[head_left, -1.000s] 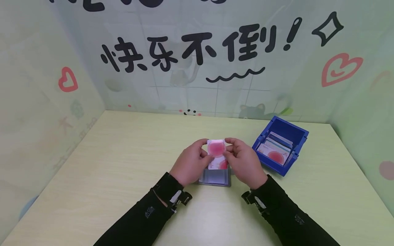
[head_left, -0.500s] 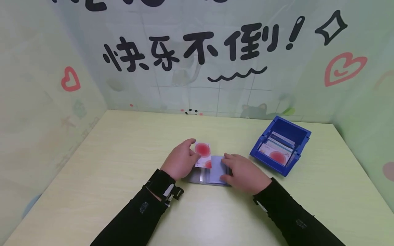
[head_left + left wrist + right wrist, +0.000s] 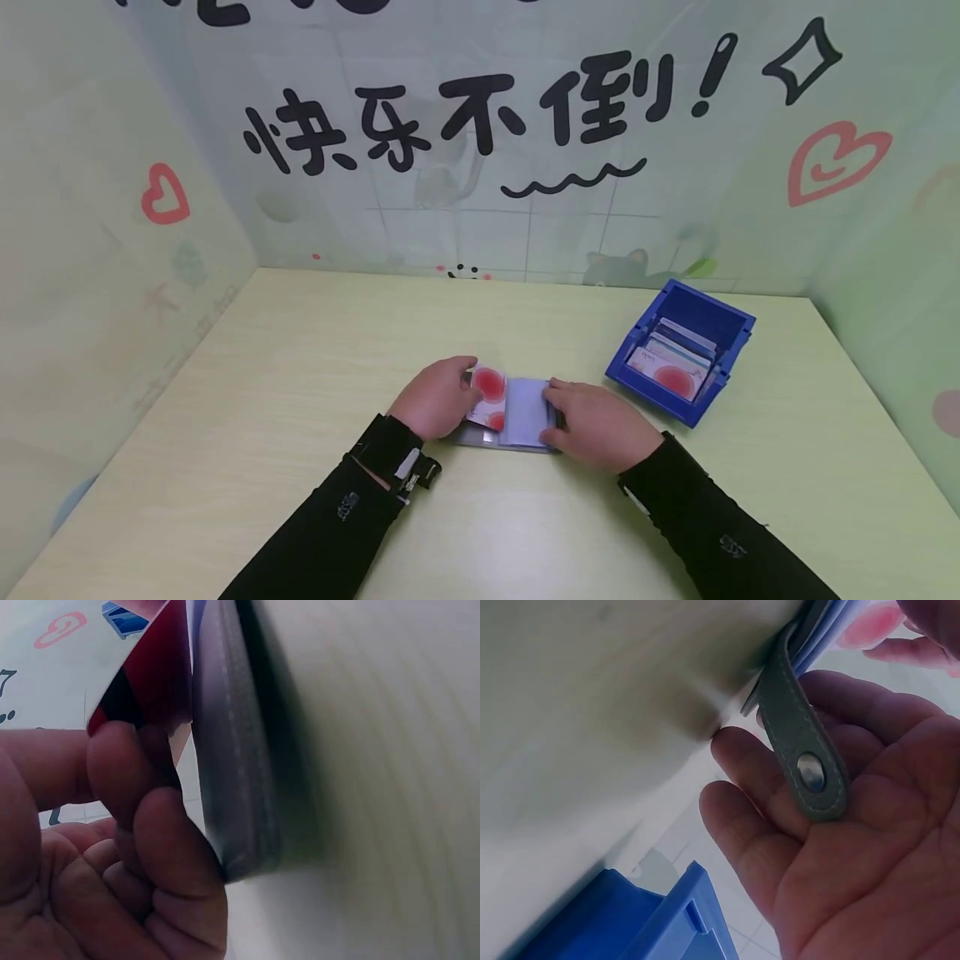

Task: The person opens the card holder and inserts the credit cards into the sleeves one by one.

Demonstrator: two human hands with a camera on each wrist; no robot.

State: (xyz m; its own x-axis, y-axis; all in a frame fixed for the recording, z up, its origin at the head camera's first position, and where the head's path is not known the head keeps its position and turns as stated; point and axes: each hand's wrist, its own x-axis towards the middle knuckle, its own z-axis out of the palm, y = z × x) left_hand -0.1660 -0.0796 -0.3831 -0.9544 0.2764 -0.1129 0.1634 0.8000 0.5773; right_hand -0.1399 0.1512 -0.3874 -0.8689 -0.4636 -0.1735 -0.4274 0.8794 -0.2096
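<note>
My left hand (image 3: 431,402) pinches a white card (image 3: 491,398) with red circles between thumb and fingers. The card is tilted over the left side of an opened card holder (image 3: 525,414) with pale bluish plastic sleeves. Its red back with a black stripe shows in the left wrist view, beside the holder's stitched grey edge (image 3: 244,772). With thumb and fingers at the sleeves' right edge, my right hand (image 3: 596,423) holds the holder on the table. A grey-green strap (image 3: 799,735) with a metal snap hangs across that palm in the right wrist view.
A blue open box (image 3: 697,312) stands at the right rear of the pale wooden table (image 3: 337,333). Several cards (image 3: 671,372) stand inside it, the front one with a red circle. Printed sheeting (image 3: 450,233) walls in the back and sides.
Both hands held the card above the holder at first. My right hand let go of it and moved to the holder's right edge; my left hand carried the card left, then lowered it.
</note>
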